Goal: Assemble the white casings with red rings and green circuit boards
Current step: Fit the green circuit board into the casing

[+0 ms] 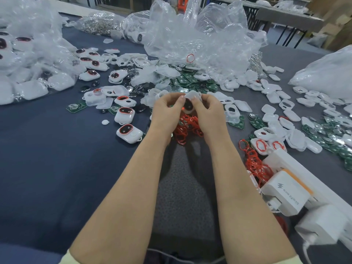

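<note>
Pinching white casing [192, 97] with left hand [167, 110] and right hand [209, 110], long side pointing away, just above red rings [185, 129].

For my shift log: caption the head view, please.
Head view: left hand and right hand pinch a white casing above red rings, green circuit boards beyond.
</note>
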Demonstrator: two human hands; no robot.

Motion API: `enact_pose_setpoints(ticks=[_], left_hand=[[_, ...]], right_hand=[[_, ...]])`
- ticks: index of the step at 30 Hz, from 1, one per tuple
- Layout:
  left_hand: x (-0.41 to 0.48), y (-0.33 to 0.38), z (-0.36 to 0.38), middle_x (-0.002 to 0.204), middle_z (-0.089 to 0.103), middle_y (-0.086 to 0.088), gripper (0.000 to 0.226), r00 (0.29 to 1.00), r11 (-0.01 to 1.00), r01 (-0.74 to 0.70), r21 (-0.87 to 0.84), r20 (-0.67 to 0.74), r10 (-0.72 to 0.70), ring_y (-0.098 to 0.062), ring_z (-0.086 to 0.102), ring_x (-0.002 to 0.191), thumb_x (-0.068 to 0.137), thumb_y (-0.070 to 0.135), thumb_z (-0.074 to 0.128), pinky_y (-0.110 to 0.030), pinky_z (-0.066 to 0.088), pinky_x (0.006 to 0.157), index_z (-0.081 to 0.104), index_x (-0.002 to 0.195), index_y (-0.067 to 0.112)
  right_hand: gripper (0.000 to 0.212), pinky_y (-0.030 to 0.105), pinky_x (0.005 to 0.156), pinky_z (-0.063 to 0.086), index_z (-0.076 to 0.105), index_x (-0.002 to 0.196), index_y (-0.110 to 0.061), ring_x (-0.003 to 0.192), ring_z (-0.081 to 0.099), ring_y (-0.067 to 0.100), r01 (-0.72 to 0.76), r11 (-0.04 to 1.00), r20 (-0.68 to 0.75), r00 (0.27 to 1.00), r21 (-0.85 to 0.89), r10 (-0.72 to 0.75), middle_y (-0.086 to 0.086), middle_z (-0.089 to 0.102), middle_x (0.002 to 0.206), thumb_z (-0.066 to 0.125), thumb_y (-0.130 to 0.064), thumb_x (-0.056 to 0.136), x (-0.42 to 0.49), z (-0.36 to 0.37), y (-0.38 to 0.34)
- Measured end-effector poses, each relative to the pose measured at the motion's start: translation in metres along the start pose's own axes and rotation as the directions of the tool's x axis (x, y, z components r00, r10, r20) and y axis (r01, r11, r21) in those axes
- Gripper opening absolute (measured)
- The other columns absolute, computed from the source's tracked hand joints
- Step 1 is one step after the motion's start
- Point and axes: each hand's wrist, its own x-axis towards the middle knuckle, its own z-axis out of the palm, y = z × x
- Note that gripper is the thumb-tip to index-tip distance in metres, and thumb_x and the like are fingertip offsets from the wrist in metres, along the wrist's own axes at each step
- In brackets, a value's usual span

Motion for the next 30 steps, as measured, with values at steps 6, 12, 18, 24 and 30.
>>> enact_pose_setpoints(ticks=[6, 12, 18, 24, 30], left_hand=[[-0.001, 0.003, 0.003, 0.099, 0.067, -0.012, 0.009, 0.999, 1.000, -0.008, -0.030, -0.050, 0.007, -0.018, 0.062, 0.089, 0.092, 0.008, 0.061, -0.030, 0.053, 0.082, 0.063, 0.100, 0.010], [0.011, 0.030, -0.026, 0.094, 0.066, -0.006, 0.011, 0.962, 0.990, -0.040, -0.134, -0.273, 0.002, -0.020, 0.064, 0.088, 0.092, 0.010, 0.061, -0.032, 0.055, 0.082, 0.061, 0.102, 0.010], [0.034, 0.066, -0.112, 0.104, 0.066, -0.020, 0.024, 0.832, 0.956, -0.136, -0.260, -0.553, -0.032, -0.017, 0.060, 0.076, 0.092, 0.009, 0.058, -0.030, 0.053, 0.072, 0.055, 0.116, 0.003], [0.061, 0.096, -0.206, 0.136, 0.052, -0.015, 0.044, 0.701, 0.972, -0.137, -0.190, -0.712, -0.040, -0.027, 0.056, 0.119, 0.096, 0.020, 0.053, -0.038, 0.047, 0.100, 0.043, 0.136, 0.005], [0.072, 0.092, -0.237, 0.123, 0.059, -0.017, 0.033, 0.650, 0.968, -0.135, -0.209, -0.756, -0.073, -0.032, 0.061, 0.105, 0.094, 0.012, 0.047, -0.040, 0.051, 0.091, 0.049, 0.127, 0.004]], right_hand=[[0.023, 0.044, 0.087, 0.051, 0.062, 0.105, 0.003, 0.087, 0.062, 0.024, -0.058, 0.997, 0.002, 0.998, 0.054, 0.058, 0.017, 0.068, 0.098, 0.056, -0.015, 0.093, 0.001, 0.002, 0.000], [0.010, 0.017, 0.063, 0.048, 0.060, 0.088, -0.017, 0.072, 0.061, 0.007, 0.031, 0.996, 0.132, 0.990, 0.078, -0.041, 0.004, 0.066, 0.085, 0.063, -0.026, 0.091, -0.007, 0.037, -0.029], [0.026, 0.020, 0.048, 0.045, 0.052, 0.068, -0.013, 0.044, 0.053, 0.004, -0.067, 0.986, 0.336, 0.942, 0.156, 0.011, -0.001, 0.057, 0.058, 0.065, -0.021, 0.090, -0.013, 0.139, -0.089], [0.030, 0.024, 0.053, 0.041, 0.052, 0.066, -0.008, 0.058, 0.046, 0.018, -0.166, 0.975, 0.557, 0.829, 0.150, 0.055, 0.004, 0.049, 0.062, 0.059, -0.021, 0.093, -0.011, 0.266, -0.167], [0.038, 0.032, 0.078, 0.050, 0.052, 0.127, 0.002, 0.085, 0.061, 0.021, -0.143, 0.979, 0.577, 0.816, 0.143, 0.035, 0.015, 0.064, 0.099, 0.052, 0.003, 0.088, -0.011, 0.299, -0.158]])
